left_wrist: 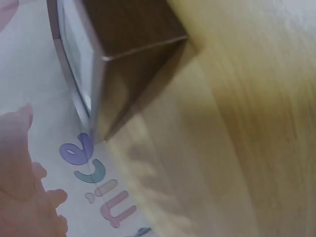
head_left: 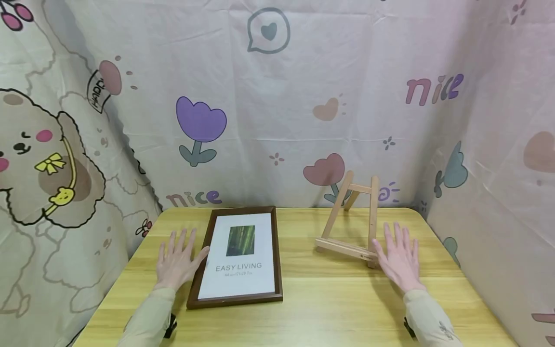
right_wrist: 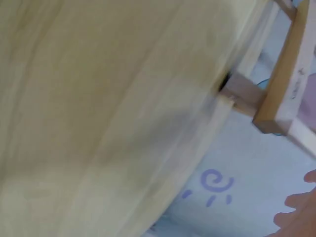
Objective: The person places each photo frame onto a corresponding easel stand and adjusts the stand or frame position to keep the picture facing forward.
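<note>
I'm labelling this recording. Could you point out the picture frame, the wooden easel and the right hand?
Picture frame (head_left: 236, 259): head view, middle of its front.
Wooden easel (head_left: 373, 215): head view, its front leg at picture right.
Right hand (head_left: 400, 262): head view, back of the hand.

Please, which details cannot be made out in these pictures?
- Some small print on the picture frame: head view, too small.
- Lettering on the wooden easel: right wrist view, blurred.
- Left hand: left wrist view, cut by left edge.
- Right hand: right wrist view, cut by right edge.
</note>
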`<state>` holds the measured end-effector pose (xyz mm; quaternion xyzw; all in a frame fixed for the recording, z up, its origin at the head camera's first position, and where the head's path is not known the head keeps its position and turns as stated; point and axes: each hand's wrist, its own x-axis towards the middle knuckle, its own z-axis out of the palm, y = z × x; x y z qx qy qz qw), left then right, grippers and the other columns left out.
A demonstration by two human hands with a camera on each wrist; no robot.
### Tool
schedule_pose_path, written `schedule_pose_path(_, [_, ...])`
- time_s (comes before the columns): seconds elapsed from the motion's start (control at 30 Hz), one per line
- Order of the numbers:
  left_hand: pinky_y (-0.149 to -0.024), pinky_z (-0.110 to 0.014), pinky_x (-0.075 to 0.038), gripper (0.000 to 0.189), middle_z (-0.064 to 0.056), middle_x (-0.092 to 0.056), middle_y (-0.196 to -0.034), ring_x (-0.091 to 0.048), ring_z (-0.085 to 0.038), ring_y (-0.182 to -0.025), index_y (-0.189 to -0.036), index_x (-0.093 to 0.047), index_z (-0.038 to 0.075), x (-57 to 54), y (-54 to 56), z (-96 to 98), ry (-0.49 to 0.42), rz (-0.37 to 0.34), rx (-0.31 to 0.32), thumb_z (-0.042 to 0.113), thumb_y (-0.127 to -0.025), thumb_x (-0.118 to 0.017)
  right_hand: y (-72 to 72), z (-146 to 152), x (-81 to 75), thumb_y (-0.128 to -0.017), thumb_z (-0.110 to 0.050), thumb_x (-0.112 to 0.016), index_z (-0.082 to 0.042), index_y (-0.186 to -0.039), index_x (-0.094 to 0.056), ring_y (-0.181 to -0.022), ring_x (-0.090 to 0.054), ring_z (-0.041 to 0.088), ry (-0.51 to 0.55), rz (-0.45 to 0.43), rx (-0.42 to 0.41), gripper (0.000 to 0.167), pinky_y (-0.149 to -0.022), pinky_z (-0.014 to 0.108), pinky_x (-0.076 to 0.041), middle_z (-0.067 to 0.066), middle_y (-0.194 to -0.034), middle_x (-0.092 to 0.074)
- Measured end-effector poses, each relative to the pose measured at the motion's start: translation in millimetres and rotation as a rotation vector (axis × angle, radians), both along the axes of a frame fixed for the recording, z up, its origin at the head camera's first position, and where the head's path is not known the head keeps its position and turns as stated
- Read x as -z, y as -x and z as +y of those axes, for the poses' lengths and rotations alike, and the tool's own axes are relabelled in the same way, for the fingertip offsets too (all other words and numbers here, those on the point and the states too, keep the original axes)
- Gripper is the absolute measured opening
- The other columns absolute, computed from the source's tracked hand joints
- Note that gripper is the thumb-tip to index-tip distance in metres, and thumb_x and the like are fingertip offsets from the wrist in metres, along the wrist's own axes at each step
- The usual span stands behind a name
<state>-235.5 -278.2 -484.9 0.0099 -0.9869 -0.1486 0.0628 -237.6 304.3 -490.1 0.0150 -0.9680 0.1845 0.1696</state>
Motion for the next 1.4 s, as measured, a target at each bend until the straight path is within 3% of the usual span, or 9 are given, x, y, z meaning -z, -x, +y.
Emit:
schedule_pose_path(0.3, [-0.123,-0.067,0.012,0.089,-0.022,-0.007,-0.169,0.005,-0.047,-0.155,-0.164,-0.007,0.018,-14.4,-14.6,11.9,-0.042,-0.006,0.025,0.068,-0.098,-0.04,-11.5,-36.1,-16.9,-0.106,-0.05,-0.038,-0.01,-0.162,-0.018,-0.154,-0.007,0.05,-0.049,0.048,-0.041,0.071,-0.123,0.071,0.001,0.027,-0.167,-0.011])
schedule_pose_path(0.73, [-0.121,-0.069,0.014,0.092,-0.025,-0.002,-0.168,0.007,-0.051,-0.153,-0.164,-0.001,0.017,-14.3,-20.3,26.3,-0.092,-0.078,0.038,0.07,-0.098,-0.038,-13.7,-111.4,-13.3,-0.103,-0.047,-0.048,-0.007,-0.159,-0.029,-0.153,-0.018,0.046,-0.076,0.034,-0.179,0.071,-0.124,0.068,-0.011,0.024,-0.166,-0.021])
schedule_pose_path(0.87, [-0.12,-0.073,0.01,0.098,-0.028,-0.002,-0.167,0.005,-0.054,-0.152,-0.163,0.001,0.012,-13.7,-21.2,27.0,-0.146,-0.127,0.038,0.071,-0.097,-0.04,-13.1,-133.0,-9.0,-0.103,-0.046,-0.049,-0.006,-0.157,-0.032,-0.152,-0.024,0.047,-0.007,-0.002,-0.239,0.07,-0.123,0.068,-0.017,0.025,-0.164,-0.027])
schedule_pose_path(1.07, [-0.118,-0.077,0.002,0.105,-0.036,-0.004,-0.163,-0.003,-0.059,-0.149,-0.161,0.004,0.001,-7.7,-17.2,26.2,-0.277,-0.212,0.045,0.068,-0.097,-0.045,-10.5,-167.0,-7.4,-0.105,-0.048,-0.044,-0.004,-0.159,-0.026,-0.151,-0.024,0.048,0.177,-0.167,-0.342,0.072,-0.124,0.067,-0.016,0.027,-0.163,-0.026])
schedule_pose_path(1.3, [-0.119,-0.077,-0.007,0.108,-0.04,0.001,-0.162,-0.001,-0.062,-0.147,-0.158,0.008,-0.005,1.9,-9.0,21.4,-0.384,-0.317,0.043,0.064,-0.097,-0.047,-10.6,-198.7,-7.3,-0.103,-0.052,-0.046,-0.008,-0.16,-0.027,-0.146,-0.032,0.05,0.23,-0.205,-0.406,0.074,-0.119,0.068,-0.028,0.026,-0.158,-0.035])
schedule_pose_path(1.4, [-0.116,-0.08,-0.009,0.11,-0.043,0.004,-0.16,0.001,-0.065,-0.145,-0.157,0.01,-0.007,6.7,-7.0,17.1,-0.434,-0.341,0.044,0.062,-0.096,-0.05,-9.3,-207.2,-5.4,-0.103,-0.053,-0.045,-0.01,-0.161,-0.024,-0.149,-0.027,0.052,0.293,-0.289,-0.457,0.075,-0.119,0.072,-0.023,0.027,-0.161,-0.031])
